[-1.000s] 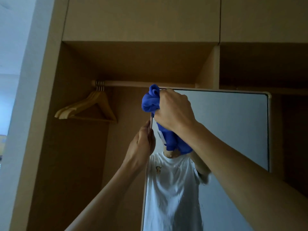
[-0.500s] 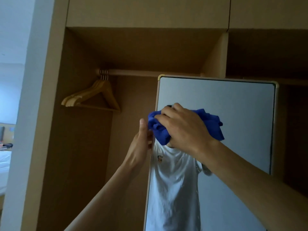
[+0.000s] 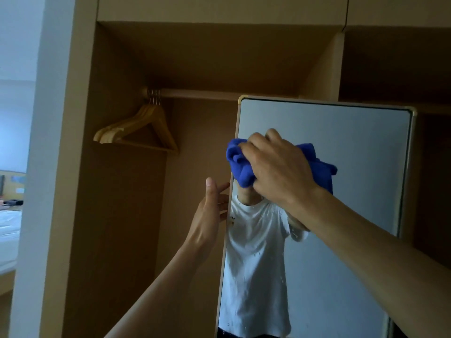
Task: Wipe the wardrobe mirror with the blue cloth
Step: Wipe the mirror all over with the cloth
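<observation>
**A:** Brown wardrobe [image 3: 117, 215] panels fill most of the frame, with wooden hangers [image 3: 141, 132] hung on a rail [image 3: 202, 93] at upper left and a bed [image 3: 8, 230] glimpsed at the far left edge. Where is the blue cloth [image 3: 240, 164] to be found?

**B:** It is bunched into a wad and pressed to the mirror [image 3: 341, 147] at centre frame, near the glass's left edge and a little below its top corner. It is gripped by the right hand [image 3: 275, 167], whose fingers are curled over it.

**A:** And the left hand [image 3: 210, 215]?

**B:** Nothing is held by it. Its fingers are kept nearly straight and laid against the mirror's left edge, just below the cloth, while the thumb is raised clear.

**A:** How is the wiping stroke best carried out?

**B:** The edge should be steadied so the panel is not swung by the push. The wad could be flattened so that more glass is covered, and even pressure should be kept. Overlapping passes are best worked from the top down, since small specks [image 3: 283, 276], perhaps droplets, can be made out lower on the glass, over the reflected white shirt [image 3: 253, 264]. The corners and the right-hand strip should not be missed.
</observation>
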